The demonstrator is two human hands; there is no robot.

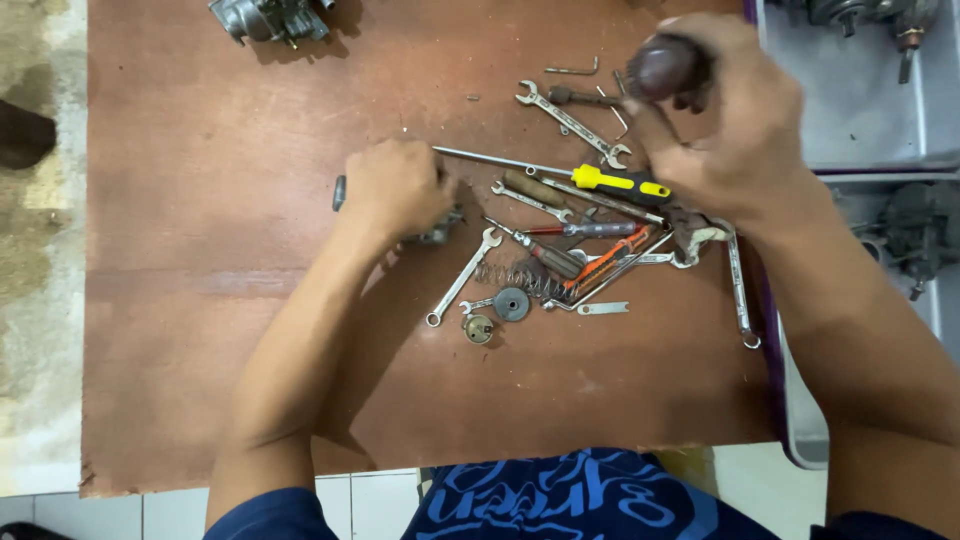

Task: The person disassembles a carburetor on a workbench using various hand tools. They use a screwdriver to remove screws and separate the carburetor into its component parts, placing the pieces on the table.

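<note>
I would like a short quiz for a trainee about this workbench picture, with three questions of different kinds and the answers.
1. True or false: the left hand rests flat and empty on the wooden board.
2. Which hand grips the dark rounded tool handle? A) left B) right C) neither
3. What colour is the handle of the screwdriver lying between the hands?

Key
1. False: it is closed over a small metal part.
2. B, the right hand.
3. Yellow.

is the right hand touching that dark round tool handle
Touching. The head view shows the right hand with fingers wrapped around the dark rounded handle, lifted above the pile of tools.
</note>
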